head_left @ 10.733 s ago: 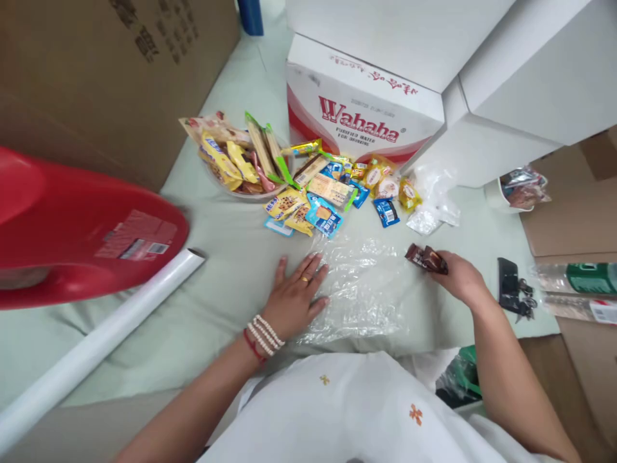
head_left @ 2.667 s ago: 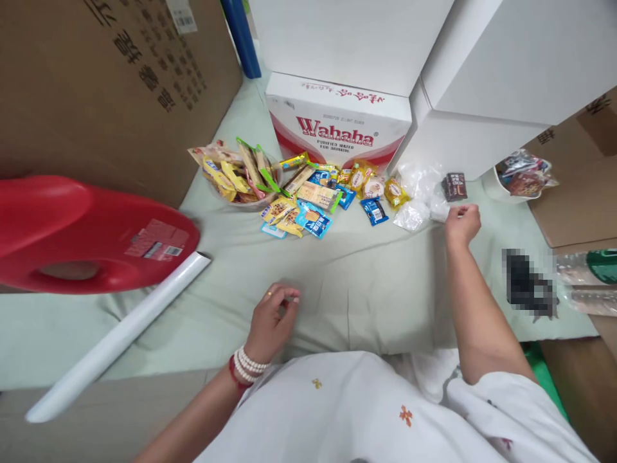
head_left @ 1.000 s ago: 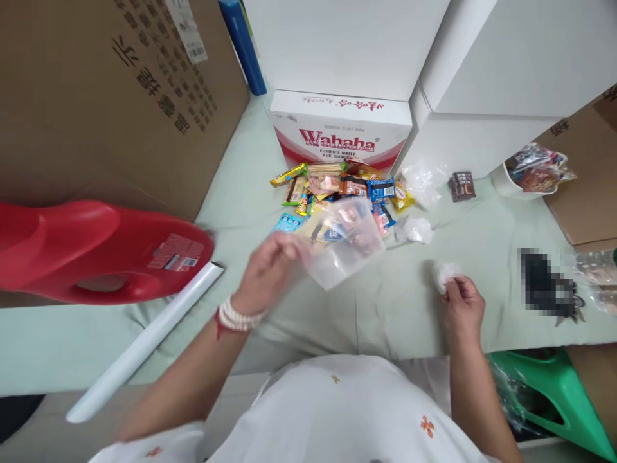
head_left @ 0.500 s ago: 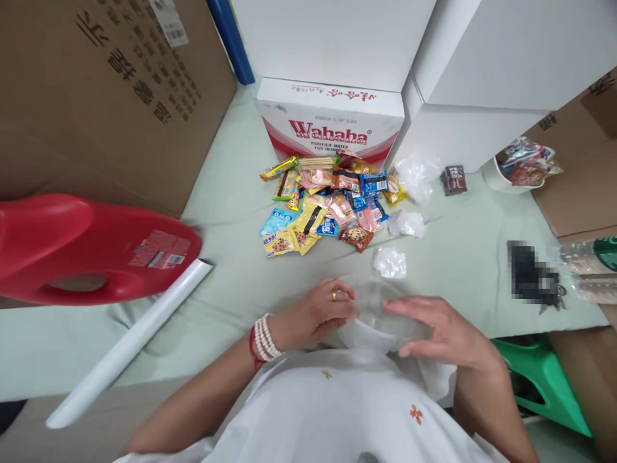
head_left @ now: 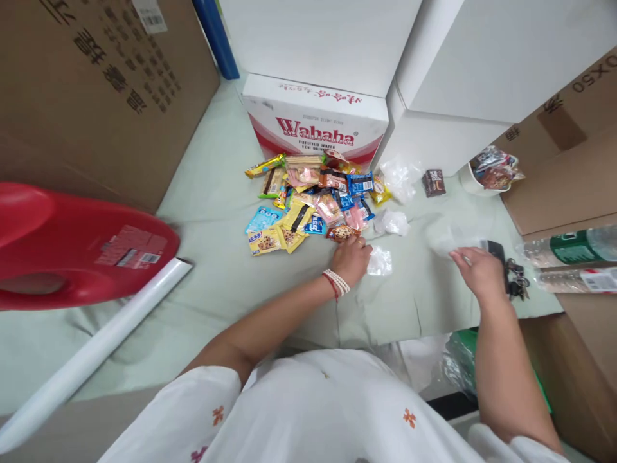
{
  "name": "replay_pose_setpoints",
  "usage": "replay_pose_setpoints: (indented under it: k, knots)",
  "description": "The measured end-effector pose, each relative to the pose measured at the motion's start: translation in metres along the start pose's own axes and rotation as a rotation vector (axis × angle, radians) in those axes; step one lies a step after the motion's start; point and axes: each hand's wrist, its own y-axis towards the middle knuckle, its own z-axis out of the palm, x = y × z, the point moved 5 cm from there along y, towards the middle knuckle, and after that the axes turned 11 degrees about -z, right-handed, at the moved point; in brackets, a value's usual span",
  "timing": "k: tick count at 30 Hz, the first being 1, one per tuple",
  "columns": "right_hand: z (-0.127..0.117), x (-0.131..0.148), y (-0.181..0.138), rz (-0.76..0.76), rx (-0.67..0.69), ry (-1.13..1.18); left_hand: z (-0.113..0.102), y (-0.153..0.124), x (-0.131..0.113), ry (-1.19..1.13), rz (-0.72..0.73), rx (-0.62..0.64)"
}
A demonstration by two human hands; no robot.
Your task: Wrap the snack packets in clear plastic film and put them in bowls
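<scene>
My left hand reaches to the front of a heap of wrapped snacks. Its fingers are closed at the near edge of a brown cookie packet, and the hand covers part of that edge. Over the right side of the table, my right hand pinches a thin, see-through plastic bag, which is smeared by motion. Beside my left hand lies a small crumpled clear bag. Two more crumpled bags, a middle one and a larger one, lie behind it.
A Wahaha carton stands behind the heap. To the right are a dark brown packet, a white tub of snacks, keys and plastic bottles. A red plastic container and white roll are on the left.
Both hands were together at a clear bag by the table's front edge. My left hand has moved forward to the cookie packet; my right hand has swung right with a clear bag.
</scene>
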Motion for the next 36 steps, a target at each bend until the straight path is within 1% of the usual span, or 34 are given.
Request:
replay_pose_setpoints:
  k: [1,2,3,5,6,7,8,10,11,12,13,15,17,19,21,22,23,24,26,27,28,29,30,32,33,34,35,36]
  knots:
    - [0.009,0.0,0.013,-0.002,0.038,0.003,0.002,0.0,0.003,-0.001,0.004,0.015]
    - [0.012,0.003,0.023,0.002,0.045,0.017,0.002,-0.002,0.007,-0.02,0.008,0.019]
    - [0.011,0.01,0.029,0.009,0.016,0.046,-0.001,-0.006,0.013,-0.062,0.021,0.014]
    - [0.002,0.036,0.033,0.023,-0.101,0.19,-0.01,-0.019,0.023,-0.217,0.07,-0.012]
    - [-0.001,0.054,0.032,0.017,-0.138,0.322,-0.016,-0.027,0.026,-0.318,0.098,-0.03]
    - [-0.001,0.076,0.03,-0.009,-0.134,0.49,-0.023,-0.035,0.029,-0.418,0.12,-0.05]
    - [0.004,0.101,0.029,-0.054,-0.079,0.69,-0.029,-0.043,0.031,-0.502,0.133,-0.065]
    - [0.022,0.155,0.026,-0.173,0.129,1.05,-0.04,-0.055,0.033,-0.613,0.128,-0.076]
    - [0.031,0.179,0.025,-0.216,0.224,1.173,-0.045,-0.059,0.035,-0.664,0.11,-0.079]
    - [0.041,0.197,0.024,-0.23,0.285,1.259,-0.049,-0.063,0.037,-0.721,0.078,-0.083]
    - [0.05,0.21,0.024,-0.21,0.309,1.317,-0.053,-0.065,0.042,-0.796,0.029,-0.089]
    - [0.066,0.221,0.024,-0.091,0.282,1.386,-0.06,-0.069,0.058,-1.025,-0.116,-0.101]
    - [0.078,0.221,0.022,0.07,0.227,1.434,-0.062,-0.074,0.077,-1.306,-0.296,-0.119]
    - [0.087,0.22,0.016,0.217,0.181,1.493,-0.059,-0.081,0.093,-1.542,-0.461,-0.125]
    - [0.093,0.223,0.008,0.325,0.162,1.557,-0.054,-0.085,0.1,-1.695,-0.591,-0.093]
    - [0.093,0.225,0.003,0.345,0.187,1.575,-0.052,-0.086,0.102,-1.753,-0.638,-0.069]
    - [0.093,0.229,-0.001,0.328,0.252,1.577,-0.05,-0.086,0.102,-1.799,-0.672,-0.053]
    - [0.091,0.234,-0.006,0.277,0.353,1.561,-0.05,-0.085,0.102,-1.833,-0.697,-0.05]
    - [0.082,0.242,-0.016,0.105,0.606,1.493,-0.054,-0.08,0.103,-1.863,-0.732,-0.071]
    - [0.076,0.243,-0.021,0.018,0.71,1.455,-0.056,-0.078,0.103,-1.861,-0.745,-0.078]
    - [0.069,0.242,-0.024,-0.047,0.761,1.417,-0.06,-0.075,0.104,-1.849,-0.751,-0.079]
    - [0.061,0.239,-0.023,-0.081,0.741,1.375,-0.063,-0.073,0.103,-1.829,-0.747,-0.075]
    - [0.053,0.233,-0.02,-0.09,0.649,1.317,-0.067,-0.072,0.101,-1.804,-0.733,-0.068]
    - [0.036,0.225,-0.009,-0.095,0.347,1.149,-0.072,-0.07,0.094,-1.74,-0.686,-0.049]
    - [0.03,0.225,-0.004,-0.119,0.194,1.05,-0.072,-0.07,0.089,-1.705,-0.666,-0.036]
    - [0.025,0.229,0.0,-0.169,0.073,0.953,-0.072,-0.07,0.083,-1.675,-0.653,-0.026]
    - [0.024,0.238,0.004,-0.238,-0.011,0.866,-0.07,-0.071,0.078,-1.648,-0.647,-0.021]
    - [0.026,0.248,0.006,-0.315,-0.059,0.789,-0.068,-0.072,0.072,-1.627,-0.645,-0.021]
